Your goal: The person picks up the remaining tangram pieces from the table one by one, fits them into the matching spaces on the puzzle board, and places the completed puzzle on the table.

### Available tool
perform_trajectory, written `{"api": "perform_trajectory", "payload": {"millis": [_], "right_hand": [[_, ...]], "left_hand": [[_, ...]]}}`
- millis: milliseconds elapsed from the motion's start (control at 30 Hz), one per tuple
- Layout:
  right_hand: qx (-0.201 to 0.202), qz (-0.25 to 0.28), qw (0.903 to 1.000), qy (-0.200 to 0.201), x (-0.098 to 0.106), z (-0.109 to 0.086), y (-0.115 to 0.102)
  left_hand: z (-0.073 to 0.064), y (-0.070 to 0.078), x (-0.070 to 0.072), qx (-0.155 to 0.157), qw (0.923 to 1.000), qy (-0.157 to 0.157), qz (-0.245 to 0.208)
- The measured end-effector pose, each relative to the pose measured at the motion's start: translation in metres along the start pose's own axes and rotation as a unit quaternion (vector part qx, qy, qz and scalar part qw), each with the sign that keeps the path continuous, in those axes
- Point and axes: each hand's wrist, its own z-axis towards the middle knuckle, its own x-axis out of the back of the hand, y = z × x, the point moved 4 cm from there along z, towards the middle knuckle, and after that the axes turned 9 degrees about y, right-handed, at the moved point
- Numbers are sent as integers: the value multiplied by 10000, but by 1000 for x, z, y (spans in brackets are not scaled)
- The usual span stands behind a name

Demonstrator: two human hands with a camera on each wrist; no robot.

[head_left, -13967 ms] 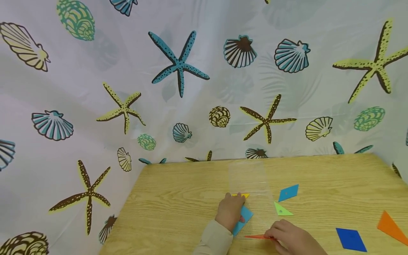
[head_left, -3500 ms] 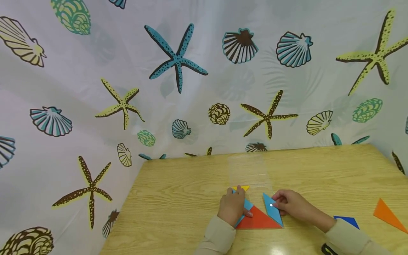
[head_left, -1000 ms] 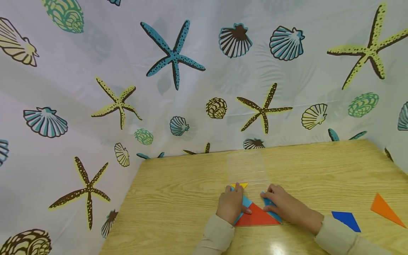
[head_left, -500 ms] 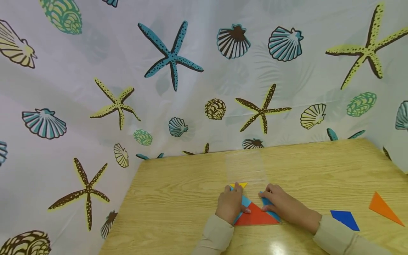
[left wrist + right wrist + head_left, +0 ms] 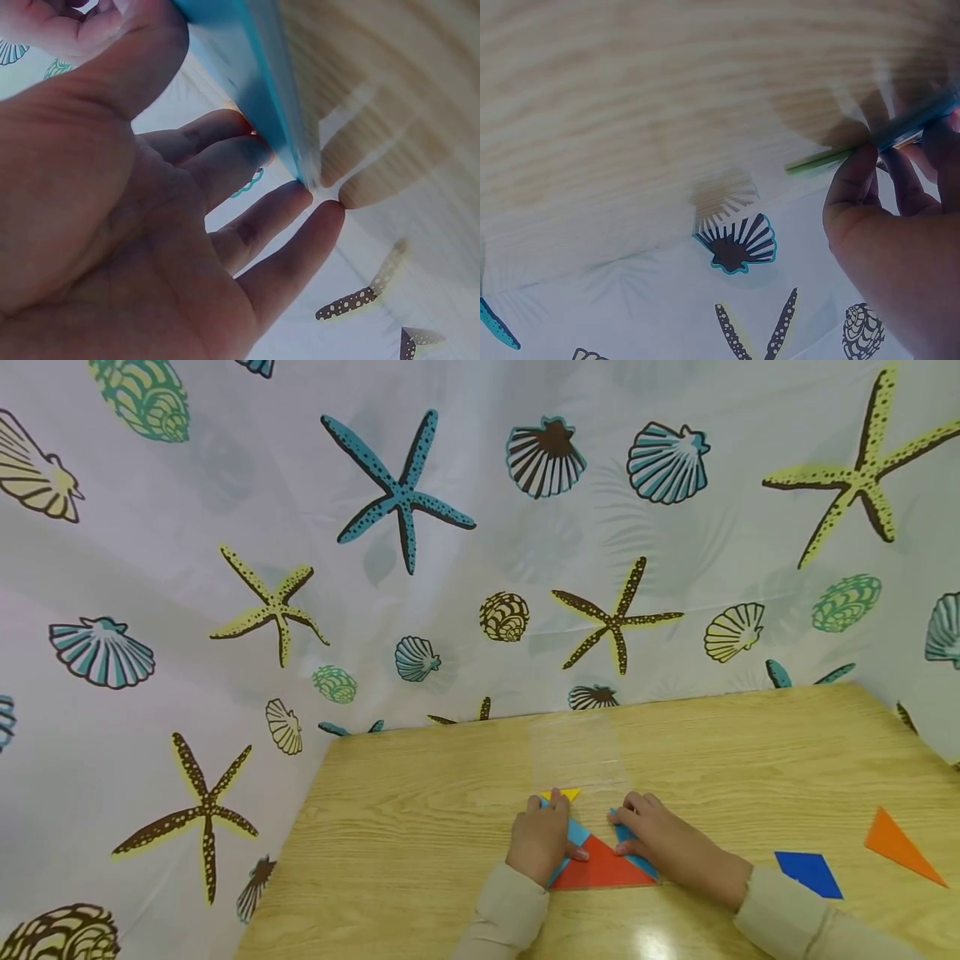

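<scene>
In the head view my left hand [image 5: 538, 843] rests over a light blue flat piece [image 5: 577, 832], its fingertips at a small yellow triangle [image 5: 572, 794]. The left thumb lies at the border of the light blue piece and a red triangle [image 5: 603, 870]. My right hand [image 5: 667, 842] pinches a blue parallelogram [image 5: 624, 833] at the red triangle's right side. In the left wrist view, extended fingers touch the edge of the light blue piece [image 5: 255, 82]. A green piece [image 5: 817, 162] shows beside the right fingertips in the right wrist view; my hand hides it from the head camera.
A dark blue four-sided piece [image 5: 810, 872] lies right of my right wrist, with an orange triangle [image 5: 903, 849] farther right. A faint clear strip [image 5: 573, 747] lies on the wooden table [image 5: 405, 827]. Behind hangs a shell-patterned curtain [image 5: 465, 460].
Earlier the right hand held the red triangle, and the parallelogram lay off to the right. Since then the red triangle has come against the light blue piece. Over the last second, both hands stay nearly still.
</scene>
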Motion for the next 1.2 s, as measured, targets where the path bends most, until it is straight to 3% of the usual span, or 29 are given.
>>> {"api": "perform_trajectory", "payload": {"millis": [233, 400, 500, 667, 1000, 1200], "right_hand": [[60, -64, 9998, 177, 3, -4, -2], [89, 188, 9997, -149, 11, -11, -4], [174, 345, 9991, -160, 18, -20, -4], [184, -38, 9998, 43, 34, -42, 2], [-398, -633, 9967, -309, 78, -96, 43], [-978, -512, 9891, -976, 95, -122, 72]], "left_hand": [[0, 1, 1, -17, 10000, -20, -3], [0, 2, -3, 31, 9998, -188, -70], [-1, 2, -3, 43, 9997, -218, -142], [-2, 2, -2, -9, 9997, -137, -200], [-3, 1, 3, -94, 9997, 74, -192], [-4, 1, 3, -129, 9998, 83, -163]]}}
